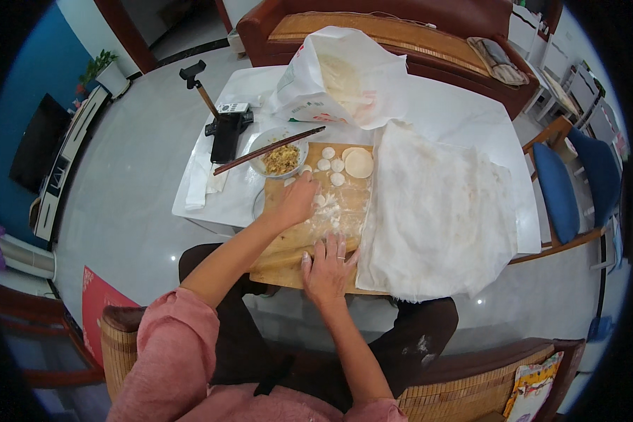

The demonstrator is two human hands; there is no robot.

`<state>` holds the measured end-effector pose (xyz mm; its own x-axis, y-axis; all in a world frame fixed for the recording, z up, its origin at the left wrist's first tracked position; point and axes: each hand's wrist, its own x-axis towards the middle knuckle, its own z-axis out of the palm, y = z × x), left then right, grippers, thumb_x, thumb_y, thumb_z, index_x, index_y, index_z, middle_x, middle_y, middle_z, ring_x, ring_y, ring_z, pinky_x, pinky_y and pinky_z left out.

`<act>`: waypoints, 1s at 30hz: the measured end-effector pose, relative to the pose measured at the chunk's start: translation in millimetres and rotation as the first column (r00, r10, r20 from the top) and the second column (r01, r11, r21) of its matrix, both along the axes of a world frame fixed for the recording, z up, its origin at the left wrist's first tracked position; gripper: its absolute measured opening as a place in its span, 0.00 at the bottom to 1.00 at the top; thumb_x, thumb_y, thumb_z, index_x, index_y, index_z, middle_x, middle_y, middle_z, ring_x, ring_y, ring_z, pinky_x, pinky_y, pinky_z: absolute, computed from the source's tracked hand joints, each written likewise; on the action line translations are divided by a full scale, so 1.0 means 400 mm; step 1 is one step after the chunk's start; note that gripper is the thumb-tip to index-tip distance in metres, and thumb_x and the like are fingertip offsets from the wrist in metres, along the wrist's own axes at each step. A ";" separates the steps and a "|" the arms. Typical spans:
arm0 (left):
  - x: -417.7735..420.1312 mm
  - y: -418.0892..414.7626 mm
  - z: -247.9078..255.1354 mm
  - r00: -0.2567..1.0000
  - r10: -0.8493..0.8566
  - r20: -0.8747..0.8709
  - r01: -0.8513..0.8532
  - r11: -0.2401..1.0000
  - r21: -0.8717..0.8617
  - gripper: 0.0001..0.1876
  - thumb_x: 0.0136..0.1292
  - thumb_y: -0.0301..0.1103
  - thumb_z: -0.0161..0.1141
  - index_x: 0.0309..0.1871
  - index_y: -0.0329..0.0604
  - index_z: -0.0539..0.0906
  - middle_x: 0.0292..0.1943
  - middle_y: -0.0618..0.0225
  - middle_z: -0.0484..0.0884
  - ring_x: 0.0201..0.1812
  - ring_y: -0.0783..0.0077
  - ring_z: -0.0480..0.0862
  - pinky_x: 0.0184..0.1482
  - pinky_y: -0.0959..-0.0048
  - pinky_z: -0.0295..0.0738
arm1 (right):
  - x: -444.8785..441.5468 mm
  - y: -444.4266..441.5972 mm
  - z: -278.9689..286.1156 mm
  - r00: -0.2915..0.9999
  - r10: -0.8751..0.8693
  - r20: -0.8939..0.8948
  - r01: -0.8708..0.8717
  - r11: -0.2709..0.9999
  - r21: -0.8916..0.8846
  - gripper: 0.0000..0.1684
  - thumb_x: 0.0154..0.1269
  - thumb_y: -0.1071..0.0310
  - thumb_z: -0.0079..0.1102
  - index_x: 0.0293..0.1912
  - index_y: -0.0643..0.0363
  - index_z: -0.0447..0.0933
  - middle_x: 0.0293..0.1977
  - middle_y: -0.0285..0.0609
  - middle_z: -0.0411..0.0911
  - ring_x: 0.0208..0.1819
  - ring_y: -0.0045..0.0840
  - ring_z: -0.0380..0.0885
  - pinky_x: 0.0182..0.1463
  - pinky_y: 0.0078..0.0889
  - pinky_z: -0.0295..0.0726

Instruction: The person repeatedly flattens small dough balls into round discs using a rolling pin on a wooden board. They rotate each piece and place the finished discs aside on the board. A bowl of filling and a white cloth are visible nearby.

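Observation:
My left hand (296, 200) reaches over the floured wooden board (285, 232), its fingertips among small dough pieces beside the bowl. Whether it grips one of them is hidden. A dough piece (289, 181) lies just left of the fingers. Nearer to me, my right hand (327, 266) rests on a wooden rolling pin (287, 257), fingers across it. Several small dough rounds (337, 165) sit at the board's far side, next to flat rolled wrappers (358, 163). The bowl (258, 142) holds a crumbly yellow-brown filling (281, 160), with dark chopsticks (269, 150) laid over it.
White cloth (438, 211) covers the table's right part and meets the board. Behind stands an open white bag (306, 89) with pale contents. At left are a phone (226, 138), a stand with a clamp (205, 95), a remote (233, 108) and tissues (198, 179).

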<state>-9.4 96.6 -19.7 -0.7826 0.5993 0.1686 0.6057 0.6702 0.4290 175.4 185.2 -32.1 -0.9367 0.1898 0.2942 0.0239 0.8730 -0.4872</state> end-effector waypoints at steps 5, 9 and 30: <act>-0.029 -0.108 -0.007 0.854 0.019 0.519 -0.129 0.976 0.177 0.13 0.53 0.26 0.71 0.39 0.34 0.79 0.31 0.58 0.80 0.34 0.62 0.83 0.37 0.63 0.77 | 0.000 -0.005 0.000 1.000 -0.008 -0.016 0.009 1.000 0.005 0.22 0.63 0.55 0.61 0.52 0.58 0.77 0.62 0.50 0.70 0.70 0.45 0.62 0.70 0.79 0.47; 0.019 -0.133 -0.006 0.575 0.135 0.807 -0.389 0.913 0.125 0.13 0.55 0.29 0.72 0.39 0.34 0.79 0.25 0.61 0.81 0.25 0.70 0.82 0.30 0.67 0.77 | -0.001 0.000 0.003 1.000 -0.003 -0.013 0.003 1.000 -0.003 0.21 0.63 0.55 0.61 0.51 0.57 0.77 0.62 0.50 0.70 0.70 0.45 0.62 0.70 0.80 0.46; 0.076 -0.119 -0.043 0.883 0.162 0.440 -0.220 0.972 0.082 0.09 0.48 0.31 0.71 0.31 0.36 0.85 0.30 0.49 0.85 0.36 0.50 0.86 0.40 0.59 0.79 | -0.007 -0.008 -0.004 0.998 0.027 -0.064 -0.024 0.998 0.052 0.21 0.63 0.59 0.60 0.50 0.62 0.76 0.60 0.56 0.71 0.68 0.50 0.63 0.74 0.66 0.50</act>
